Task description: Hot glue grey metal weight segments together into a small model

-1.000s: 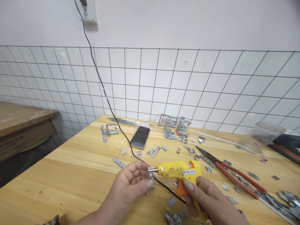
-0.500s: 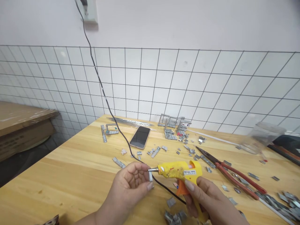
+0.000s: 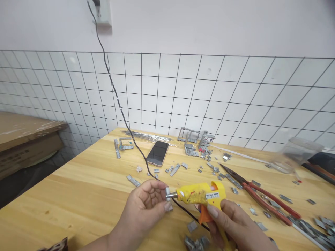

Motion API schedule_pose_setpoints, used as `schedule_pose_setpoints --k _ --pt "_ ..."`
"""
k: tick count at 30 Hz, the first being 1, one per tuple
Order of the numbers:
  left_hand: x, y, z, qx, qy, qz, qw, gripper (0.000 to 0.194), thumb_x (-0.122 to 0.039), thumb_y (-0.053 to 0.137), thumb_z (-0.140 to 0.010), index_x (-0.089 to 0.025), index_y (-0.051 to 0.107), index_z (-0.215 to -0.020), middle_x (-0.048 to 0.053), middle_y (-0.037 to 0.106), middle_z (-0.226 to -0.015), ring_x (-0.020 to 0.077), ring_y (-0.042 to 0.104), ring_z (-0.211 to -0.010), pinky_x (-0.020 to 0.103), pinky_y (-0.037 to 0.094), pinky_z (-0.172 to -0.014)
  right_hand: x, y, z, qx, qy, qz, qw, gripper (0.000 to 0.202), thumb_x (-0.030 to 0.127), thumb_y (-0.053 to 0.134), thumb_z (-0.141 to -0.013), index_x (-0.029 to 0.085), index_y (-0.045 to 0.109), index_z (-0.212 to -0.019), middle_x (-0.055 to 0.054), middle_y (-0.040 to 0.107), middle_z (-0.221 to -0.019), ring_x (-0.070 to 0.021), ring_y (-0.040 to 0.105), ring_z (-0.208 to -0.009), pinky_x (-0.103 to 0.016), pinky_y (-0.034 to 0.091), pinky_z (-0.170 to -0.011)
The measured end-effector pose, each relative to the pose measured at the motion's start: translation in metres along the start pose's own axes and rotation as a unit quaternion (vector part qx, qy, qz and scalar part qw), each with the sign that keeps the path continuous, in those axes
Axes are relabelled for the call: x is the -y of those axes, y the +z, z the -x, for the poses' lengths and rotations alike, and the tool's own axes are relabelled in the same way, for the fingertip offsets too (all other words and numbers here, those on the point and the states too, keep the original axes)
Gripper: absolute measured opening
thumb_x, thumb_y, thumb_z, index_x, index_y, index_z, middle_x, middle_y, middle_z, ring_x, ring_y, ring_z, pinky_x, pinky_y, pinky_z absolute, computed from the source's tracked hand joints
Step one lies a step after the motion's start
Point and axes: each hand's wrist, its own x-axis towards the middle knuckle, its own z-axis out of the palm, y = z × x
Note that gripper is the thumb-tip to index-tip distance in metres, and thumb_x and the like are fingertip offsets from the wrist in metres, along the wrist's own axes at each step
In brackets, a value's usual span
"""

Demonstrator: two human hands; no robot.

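My right hand grips a yellow hot glue gun by its handle, near the orange trigger. Its metal nozzle points left and meets a small grey metal piece. That piece is pinched between the thumb and fingers of my left hand; part of it is hidden by the nozzle and fingertips. A black cord passes behind both hands. Just below the gun, loose grey pieces lie on the wooden table.
Long-nose pliers with red handles rest on the right among scattered grey pieces. Behind the hands lie a phone and thin metal rods. Small grey frame-like assemblies stand near the tiled wall. A clear plastic container is at back right.
The glue gun's nozzle has moved down along the small grey piece, from its top end to about its middle. My left hand keeps nearly the same position.
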Motion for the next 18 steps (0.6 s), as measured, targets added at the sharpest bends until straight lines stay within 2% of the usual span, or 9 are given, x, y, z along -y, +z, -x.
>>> schedule_pose_setpoints --k 7,18 --pt "-0.0011 0.0004 -0.0004 -0.007 0.004 0.003 1.000 0.039 -0.027 0.092 -0.049 -0.016 0.068 -0.078 0.001 0.069 -0.070 0.0132 0.062 -0.068 0.023 0.052 -0.065 -0.0003 -0.0061 -0.0002 -0.010 0.008 0.052 0.999 0.060 0.078 0.050 -0.071 0.020 0.053 -0.059 0.001 0.053 -0.046 -0.0126 0.045 -0.047 -0.025 0.034 -0.052" --pt "-0.0021 -0.0006 -0.0014 0.002 0.002 -0.005 1.000 0.039 -0.027 0.090 -0.051 -0.014 0.067 -0.079 0.002 0.070 -0.070 0.0131 0.062 -0.066 0.025 0.053 -0.064 0.0012 -0.0044 0.0029 0.000 0.004 0.012 1.000 0.059 0.076 0.054 -0.071 0.019 0.052 -0.058 0.002 0.052 -0.047 -0.0110 0.045 -0.045 -0.024 0.035 -0.051"
